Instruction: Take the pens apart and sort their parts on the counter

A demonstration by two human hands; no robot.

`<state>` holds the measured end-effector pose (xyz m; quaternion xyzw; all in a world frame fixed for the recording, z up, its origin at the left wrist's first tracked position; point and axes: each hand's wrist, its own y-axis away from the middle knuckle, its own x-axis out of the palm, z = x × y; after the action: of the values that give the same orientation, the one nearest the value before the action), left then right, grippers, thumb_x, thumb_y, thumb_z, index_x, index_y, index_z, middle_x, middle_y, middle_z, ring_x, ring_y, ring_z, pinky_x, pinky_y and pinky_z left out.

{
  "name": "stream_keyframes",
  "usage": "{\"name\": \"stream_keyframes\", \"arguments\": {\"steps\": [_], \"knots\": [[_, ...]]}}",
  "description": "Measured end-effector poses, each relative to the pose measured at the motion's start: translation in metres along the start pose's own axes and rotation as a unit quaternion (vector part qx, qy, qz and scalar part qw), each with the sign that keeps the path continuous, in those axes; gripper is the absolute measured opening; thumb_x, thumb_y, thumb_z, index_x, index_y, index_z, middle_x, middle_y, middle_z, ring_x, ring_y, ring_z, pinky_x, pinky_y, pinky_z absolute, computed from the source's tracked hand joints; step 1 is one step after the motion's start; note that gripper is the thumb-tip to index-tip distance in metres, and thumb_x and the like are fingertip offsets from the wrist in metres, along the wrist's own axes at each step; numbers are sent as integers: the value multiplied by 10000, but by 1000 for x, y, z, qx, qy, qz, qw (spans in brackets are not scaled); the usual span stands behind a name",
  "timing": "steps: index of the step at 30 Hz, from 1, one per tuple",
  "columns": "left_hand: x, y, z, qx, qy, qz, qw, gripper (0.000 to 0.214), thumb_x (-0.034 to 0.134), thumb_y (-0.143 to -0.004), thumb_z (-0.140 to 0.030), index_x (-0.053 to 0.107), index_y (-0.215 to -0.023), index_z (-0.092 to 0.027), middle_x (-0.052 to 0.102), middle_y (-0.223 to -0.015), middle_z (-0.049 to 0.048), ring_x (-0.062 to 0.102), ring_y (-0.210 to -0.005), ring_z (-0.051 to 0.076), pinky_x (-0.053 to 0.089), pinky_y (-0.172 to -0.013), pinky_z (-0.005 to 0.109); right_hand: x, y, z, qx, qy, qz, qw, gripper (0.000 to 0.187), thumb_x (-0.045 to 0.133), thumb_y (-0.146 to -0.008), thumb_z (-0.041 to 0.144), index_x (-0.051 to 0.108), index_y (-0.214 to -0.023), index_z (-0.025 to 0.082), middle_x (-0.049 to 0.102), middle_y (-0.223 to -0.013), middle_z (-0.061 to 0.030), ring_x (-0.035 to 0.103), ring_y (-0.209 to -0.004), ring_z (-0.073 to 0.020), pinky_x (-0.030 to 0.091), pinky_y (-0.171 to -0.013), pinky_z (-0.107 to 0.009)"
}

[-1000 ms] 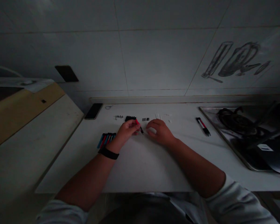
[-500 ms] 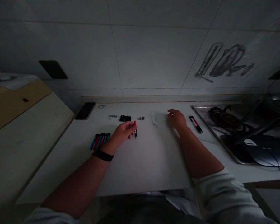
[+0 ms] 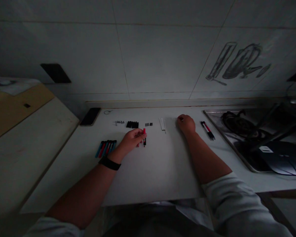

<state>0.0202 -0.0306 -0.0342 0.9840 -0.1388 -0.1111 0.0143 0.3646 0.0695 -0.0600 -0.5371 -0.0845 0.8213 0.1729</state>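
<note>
My left hand (image 3: 132,138) is closed on a small red and black pen (image 3: 144,141), held upright with its red end up, above the white table. Farther right, my right hand (image 3: 187,125) rests on the table with its fingers pinched together; what they hold, if anything, is too small to name. Faint small bits show beside those fingertips. Between the hands lie thin white pen refills (image 3: 162,124). Several black short parts (image 3: 132,124), tiny dark pieces (image 3: 149,124) and small metallic pieces (image 3: 119,122) form a row behind my left hand.
Blue and red pen barrels (image 3: 106,148) lie by my left wrist. A red and black pen (image 3: 207,130) sits right of my right hand. A phone (image 3: 90,117) and a thin ring (image 3: 107,112) lie at the back left. A metal-edged tray (image 3: 228,144) with cables stands right.
My right hand has closed its fingers into a pinch at the tabletop. My left hand keeps the pen almost in the same place.
</note>
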Motion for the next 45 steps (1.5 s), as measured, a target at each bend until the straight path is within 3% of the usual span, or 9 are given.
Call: {"name": "stream_keyframes", "arguments": {"steps": [4, 7, 10, 13, 16, 22, 28, 45], "knots": [[0, 0, 1, 18, -16, -9, 1000, 297, 709, -879, -457, 654, -972, -180, 657, -837, 18, 533, -570, 90, 439, -475, 216, -10, 2, 8, 14, -96, -44, 994, 195, 586, -864, 306, 731, -951, 210, 767, -958, -91, 676, -840, -228, 498, -816, -344], [0, 1, 1, 47, -47, -16, 998, 282, 702, -887, -448, 670, -980, -184, 704, -906, 47, 590, -666, 119, 462, -507, 215, -17, 8, 24, -20, -201, -45, 978, 171, 610, -831, 330, 701, -920, 216, 769, -933, -77, 686, -802, -215, 508, -797, -341], [1, 2, 0, 73, -80, -14, 994, 253, 693, -904, -424, 690, -983, -183, 726, -927, 55, 628, -746, 138, 493, -572, 227, -18, 21, 48, -64, -329, 16, 942, 160, 646, -807, 364, 641, -885, 223, 767, -960, -67, 693, -831, -204, 533, -809, -347], [4, 3, 0, 101, -96, -5, 990, 221, 699, -913, -389, 700, -977, -177, 731, -905, 49, 644, -780, 143, 521, -652, 249, -18, 40, 73, -93, -462, 112, 875, 183, 671, -814, 379, 575, -861, 230, 751, -932, -52, 707, -869, -193, 551, -825, -345], [6, 4, 0, 116, -95, 6, 989, 189, 699, -919, -354, 698, -978, -174, 727, -875, 35, 649, -763, 137, 528, -681, 256, -19, 57, 92, -130, -489, 165, 847, 188, 687, -853, 388, 590, -874, 229, 724, -881, -37, 684, -816, -175, 544, -762, -319], [6, 6, -1, 177, -179, -8, 968, 156, 696, -940, -334, 705, -976, -182, 710, -882, 26, 635, -764, 136, 508, -699, 265, -23, 77, 107, -233, -402, 123, 877, 169, 680, -932, 402, 718, -958, 239, 712, -937, -50, 665, -837, -176, 545, -769, -322], [5, 8, -5, 233, -246, -23, 941, 106, 704, -937, -278, 704, -999, -191, 696, -916, 25, 616, -778, 140, 493, -736, 287, -28, 84, 113, -313, -364, 100, 871, 116, 664, -966, 318, 753, -974, 243, 717, -939, -59, 686, -845, -174, 575, -744, -307], [6, 11, -11, 213, -220, -49, 951, 162, 697, -946, -342, 709, -1018, -198, 713, -958, 52, 644, -834, 163, 515, -776, 305, -34, 92, 118, -316, -332, 99, 883, 225, 642, -956, 319, 731, -1154, 259, 736, -1074, -76, 707, -908, -199, 610, -834, -373]]}}
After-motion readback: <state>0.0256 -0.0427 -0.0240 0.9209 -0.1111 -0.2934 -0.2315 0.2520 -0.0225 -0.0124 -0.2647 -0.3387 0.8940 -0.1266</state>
